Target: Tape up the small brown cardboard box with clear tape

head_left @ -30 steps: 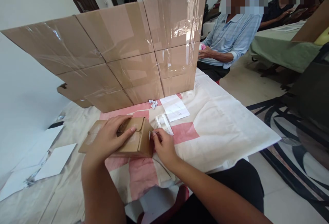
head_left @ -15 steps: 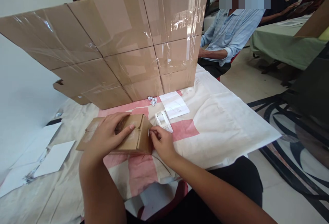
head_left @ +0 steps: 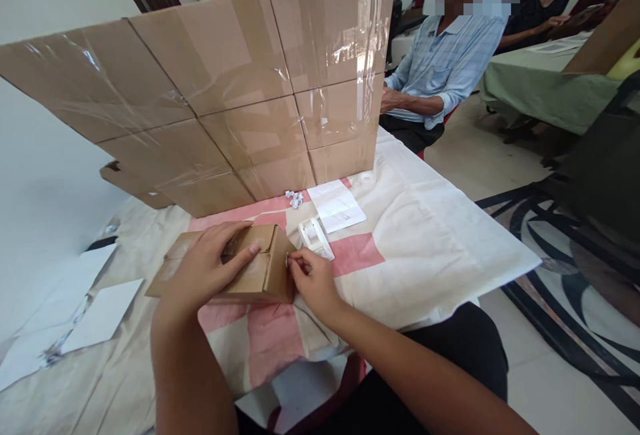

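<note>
A closed brown cardboard box [head_left: 253,272] lies on the cloth in front of me, with a strip of clear tape along its top. My left hand [head_left: 213,258] holds it from above, the fingers reaching over the far edge and the thumb lying on top. At the box's right end, my right hand [head_left: 313,278] pinches with thumb and forefinger against the end face. A small whitish bit [head_left: 288,259] shows at those fingertips; what it is cannot be made out. Just beyond the right hand lies a white plastic frame-like object [head_left: 316,238].
A large taped cardboard panel [head_left: 240,102] stands upright behind the box. Crumpled paper bits [head_left: 295,199] and a white sheet [head_left: 337,206] lie before it. More white sheets [head_left: 103,315] lie left. A person in a light blue shirt [head_left: 430,68] sits beyond the table.
The camera view has shifted slightly. Both hands stay at the box in nearly the same pose, the right fingertips still pinched at its end face.
</note>
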The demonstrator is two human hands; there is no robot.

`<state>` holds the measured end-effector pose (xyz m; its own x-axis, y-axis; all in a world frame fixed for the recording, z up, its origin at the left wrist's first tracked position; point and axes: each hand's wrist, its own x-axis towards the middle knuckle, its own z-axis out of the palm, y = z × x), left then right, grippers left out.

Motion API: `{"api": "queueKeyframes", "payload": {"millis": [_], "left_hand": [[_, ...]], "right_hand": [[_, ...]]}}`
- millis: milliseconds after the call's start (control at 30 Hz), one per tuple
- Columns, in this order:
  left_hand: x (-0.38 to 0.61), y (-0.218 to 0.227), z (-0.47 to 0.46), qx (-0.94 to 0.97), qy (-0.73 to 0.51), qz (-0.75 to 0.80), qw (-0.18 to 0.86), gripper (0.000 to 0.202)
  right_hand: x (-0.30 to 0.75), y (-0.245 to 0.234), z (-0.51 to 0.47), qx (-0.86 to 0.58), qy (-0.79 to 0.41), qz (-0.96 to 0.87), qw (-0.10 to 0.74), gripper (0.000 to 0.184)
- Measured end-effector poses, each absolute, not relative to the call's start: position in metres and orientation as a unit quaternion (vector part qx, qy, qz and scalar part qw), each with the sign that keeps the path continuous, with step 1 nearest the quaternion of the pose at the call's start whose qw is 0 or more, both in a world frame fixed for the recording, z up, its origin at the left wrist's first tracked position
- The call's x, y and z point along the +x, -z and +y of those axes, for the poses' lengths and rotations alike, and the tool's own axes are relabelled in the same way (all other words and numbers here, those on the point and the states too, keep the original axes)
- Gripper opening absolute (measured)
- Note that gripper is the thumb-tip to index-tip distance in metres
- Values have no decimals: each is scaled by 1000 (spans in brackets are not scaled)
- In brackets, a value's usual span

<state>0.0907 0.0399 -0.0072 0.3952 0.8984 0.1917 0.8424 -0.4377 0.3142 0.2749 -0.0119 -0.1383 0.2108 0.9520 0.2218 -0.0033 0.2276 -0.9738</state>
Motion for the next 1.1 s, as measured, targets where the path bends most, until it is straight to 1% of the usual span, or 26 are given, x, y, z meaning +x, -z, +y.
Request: {"api": "queueKeyframes", "payload": {"millis": [333, 633, 867, 967, 1100], "left_hand": [[94, 5, 46, 841, -160, 509, 89, 57], [102, 2, 50, 842, -100, 528, 59, 49], [114, -9, 62, 853, -50, 519, 42, 45], [121, -16, 67, 850, -16, 525, 48, 43], [131, -22, 66, 836, 11, 546, 61, 38]], "right_hand": [[274, 141, -11, -472, -413, -480, 613, 14], [279, 138, -11, -470, -436, -482, 598, 13], [277, 138, -14, -465, -451, -464, 604, 16], [277, 137, -16, -466, -445, -470, 603, 17], [278, 136, -17, -464, -433, -482, 604, 13]]}}
